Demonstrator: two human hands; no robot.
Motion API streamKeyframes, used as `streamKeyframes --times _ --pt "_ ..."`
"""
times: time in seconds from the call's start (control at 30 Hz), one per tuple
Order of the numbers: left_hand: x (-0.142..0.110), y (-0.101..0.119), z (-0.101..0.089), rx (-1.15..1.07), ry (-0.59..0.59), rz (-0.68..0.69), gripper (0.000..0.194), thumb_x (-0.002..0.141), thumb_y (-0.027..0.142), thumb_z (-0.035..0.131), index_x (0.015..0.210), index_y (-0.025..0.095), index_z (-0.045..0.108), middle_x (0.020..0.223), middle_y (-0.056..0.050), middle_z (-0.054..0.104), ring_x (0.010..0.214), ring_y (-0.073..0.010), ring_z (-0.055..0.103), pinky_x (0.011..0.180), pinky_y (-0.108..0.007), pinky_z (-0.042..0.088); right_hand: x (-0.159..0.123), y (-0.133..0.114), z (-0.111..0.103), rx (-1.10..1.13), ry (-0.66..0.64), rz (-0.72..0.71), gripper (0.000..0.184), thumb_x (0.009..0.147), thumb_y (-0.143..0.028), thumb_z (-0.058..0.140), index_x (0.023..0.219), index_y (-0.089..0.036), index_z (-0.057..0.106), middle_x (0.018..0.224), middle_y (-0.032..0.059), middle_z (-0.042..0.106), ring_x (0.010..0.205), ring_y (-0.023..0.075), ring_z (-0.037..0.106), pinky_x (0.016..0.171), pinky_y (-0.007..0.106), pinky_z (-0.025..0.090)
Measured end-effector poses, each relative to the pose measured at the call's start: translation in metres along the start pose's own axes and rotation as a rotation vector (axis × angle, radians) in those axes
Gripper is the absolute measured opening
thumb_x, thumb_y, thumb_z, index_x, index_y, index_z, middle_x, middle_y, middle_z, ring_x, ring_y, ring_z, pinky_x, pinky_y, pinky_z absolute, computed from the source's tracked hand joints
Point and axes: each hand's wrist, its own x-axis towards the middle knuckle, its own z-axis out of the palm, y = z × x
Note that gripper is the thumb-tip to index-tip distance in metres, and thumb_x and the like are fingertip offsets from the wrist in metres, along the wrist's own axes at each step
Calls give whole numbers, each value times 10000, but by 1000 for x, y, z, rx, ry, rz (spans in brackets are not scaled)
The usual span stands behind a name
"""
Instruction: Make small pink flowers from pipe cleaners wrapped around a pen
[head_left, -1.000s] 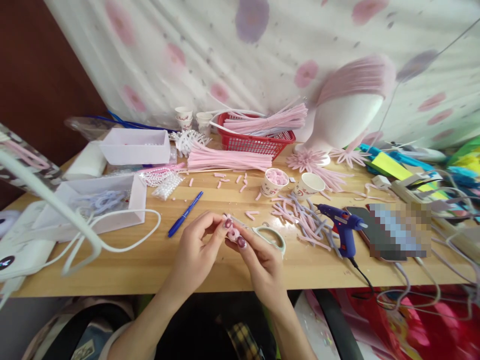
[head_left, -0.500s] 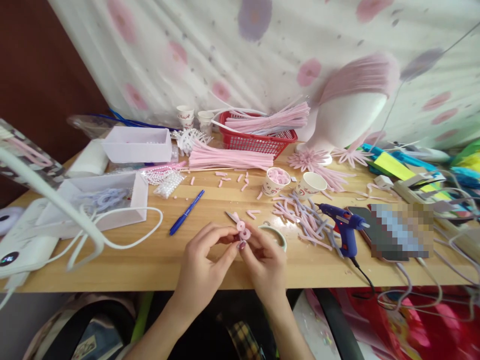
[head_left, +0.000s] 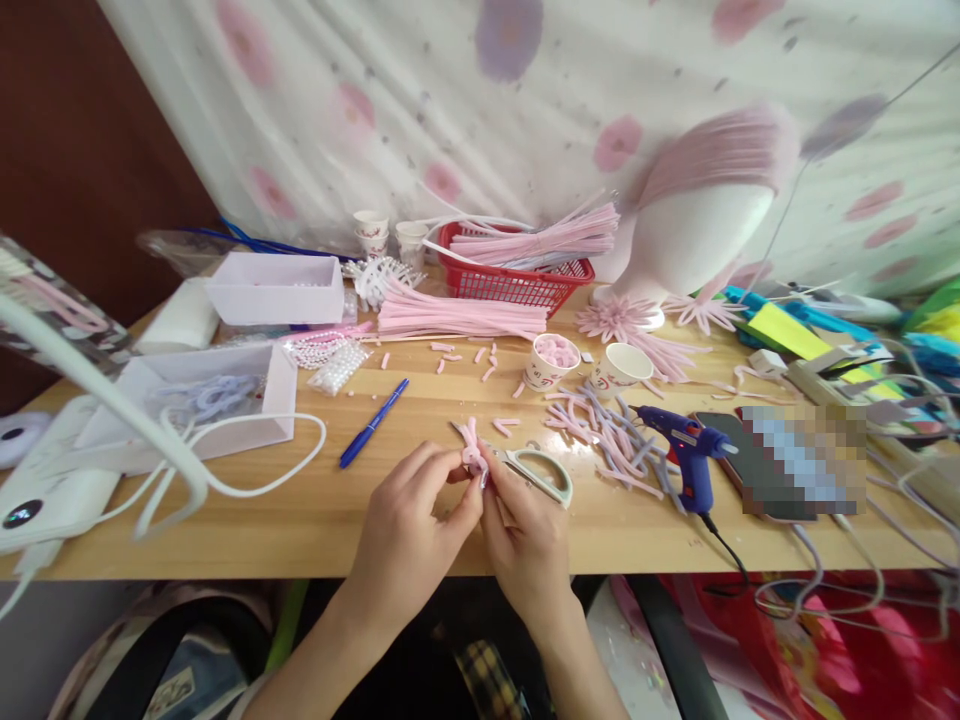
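Between my fingertips is a small curled piece of pink pipe cleaner (head_left: 472,457), with a short tuft sticking up. My left hand (head_left: 416,515) pinches it from the left, thumb and forefinger closed on it. From the other side my right hand (head_left: 529,525) grips the same piece, fingers folded together. Scissors (head_left: 546,472) with pale handles lie on the table just behind my right hand, which partly covers them. Short pink pipe cleaner offcuts (head_left: 506,427) lie just beyond my hands, and a blue pen (head_left: 373,424) rests to their left.
To the right are a paper cup of pink pieces (head_left: 551,362), another paper cup (head_left: 621,370), loose pipe cleaner lengths (head_left: 611,440), a blue glue gun (head_left: 686,445) and a phone. White boxes (head_left: 281,290) and cables stand left. Behind are a red basket (head_left: 517,285) and a foam head (head_left: 694,235).
The pink piece has turned in my fingers, its round coils now less visible and its tuft pointing up. My right hand has shifted slightly, uncovering more of the scissor handles.
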Motion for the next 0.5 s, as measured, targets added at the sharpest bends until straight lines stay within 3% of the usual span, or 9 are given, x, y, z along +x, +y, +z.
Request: streamKeyframes --times 0.17,0.27,0.4,0.5 --pt "1 -3 -2 120 -88 48 118 904 142 509 931 173 619 793 -29 670 720 -158 652 659 -260 519 1 1 -3 2 -26 33 464 916 -117 499 1343 -293 549 1180 65 700 980 222 700 885 366 557" --pt "2 -6 -4 221 -109 109 147 925 163 470 941 170 617 780 -35 682 684 -161 651 622 -265 509 0 -3 -2 62 -9 149 365 921 -158 507 1247 -272 625 1115 60 724 919 214 710 817 336 577" --pt "1 -6 -2 322 -49 203 185 956 187 443 919 159 622 716 -27 674 619 -152 638 571 -256 493 -1 -8 2 237 46 307 224 926 -197 527 1118 -219 639 1026 70 739 839 181 712 732 274 579" --pt "-1 -8 0 366 8 297 165 957 173 466 952 133 626 770 -53 704 651 -158 659 597 -262 507 -1 -8 1 282 4 292 307 938 -188 503 1242 -221 528 1055 78 720 907 175 697 773 272 559"
